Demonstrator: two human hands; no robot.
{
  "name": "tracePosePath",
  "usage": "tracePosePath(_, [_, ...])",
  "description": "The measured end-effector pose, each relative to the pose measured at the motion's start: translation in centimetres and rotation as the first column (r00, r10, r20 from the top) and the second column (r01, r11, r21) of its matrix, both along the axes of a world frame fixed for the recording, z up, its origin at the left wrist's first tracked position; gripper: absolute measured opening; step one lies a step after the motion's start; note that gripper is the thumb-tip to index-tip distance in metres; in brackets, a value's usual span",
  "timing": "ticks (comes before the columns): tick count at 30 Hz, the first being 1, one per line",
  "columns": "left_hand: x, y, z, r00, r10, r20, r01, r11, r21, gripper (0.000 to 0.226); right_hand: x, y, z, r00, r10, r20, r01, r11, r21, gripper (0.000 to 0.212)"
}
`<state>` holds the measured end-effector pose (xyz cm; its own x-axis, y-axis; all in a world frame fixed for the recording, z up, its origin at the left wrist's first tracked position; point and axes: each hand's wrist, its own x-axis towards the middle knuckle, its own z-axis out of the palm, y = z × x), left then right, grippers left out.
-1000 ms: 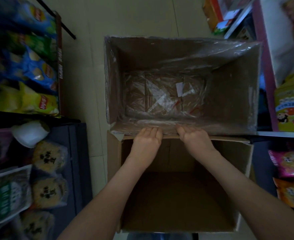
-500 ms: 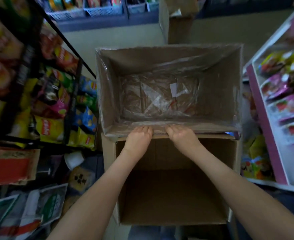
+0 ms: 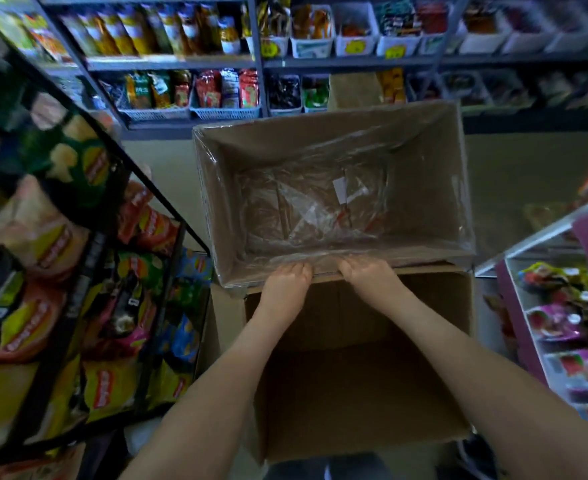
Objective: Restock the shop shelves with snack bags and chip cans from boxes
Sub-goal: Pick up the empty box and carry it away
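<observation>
Two open cardboard boxes fill the middle of the head view. The far box [image 3: 431,188] is lined with clear plastic and holds only loose plastic and tape scraps. The near box [image 3: 361,403] looks bare inside. My left hand [image 3: 287,284] and my right hand [image 3: 367,275] both grip the far box's near rim, fingers curled over the edge, a hand's width apart. Chip bags [image 3: 105,389] fill the black wire rack at the left.
A long grey shelf unit [image 3: 261,64] with snack bags and white baskets runs across the back. A pink-edged shelf [image 3: 514,306] with pink snack bags stands at the right. A strip of pale floor [image 3: 167,178] separates the boxes from the back shelves.
The view has tilted up, showing the back shelves. Both hands keep the same grip on the far box's rim, and the box appears lifted with them.
</observation>
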<state>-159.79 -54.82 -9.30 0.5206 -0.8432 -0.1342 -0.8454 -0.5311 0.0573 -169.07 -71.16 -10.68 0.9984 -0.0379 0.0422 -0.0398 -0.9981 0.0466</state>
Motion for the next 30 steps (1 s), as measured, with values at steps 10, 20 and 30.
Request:
tracePosePath(10, [15.5,-13.3,-1.0,0.991,0.124,-0.045,-0.119,0.988,0.102,0.039,16.3,-13.5,-2.0,0.993,0.072,-0.094,-0.070,0.997,0.028,0.041])
tracePosePath(20, [32.8,-21.0,-2.0,0.957,0.285,-0.049,-0.275,0.950,0.152,0.033,35.8,-21.6,-3.8,0.964,0.194,-0.182,-0.169,0.975,0.141,0.025])
tracePosePath(30, [49.6,-24.0,-3.4,0.924,0.382,-0.027,-0.371,0.909,0.188,0.042,54.4,-25.1,-5.5,0.950,0.281,-0.138,-0.256,0.951,0.170,0.044])
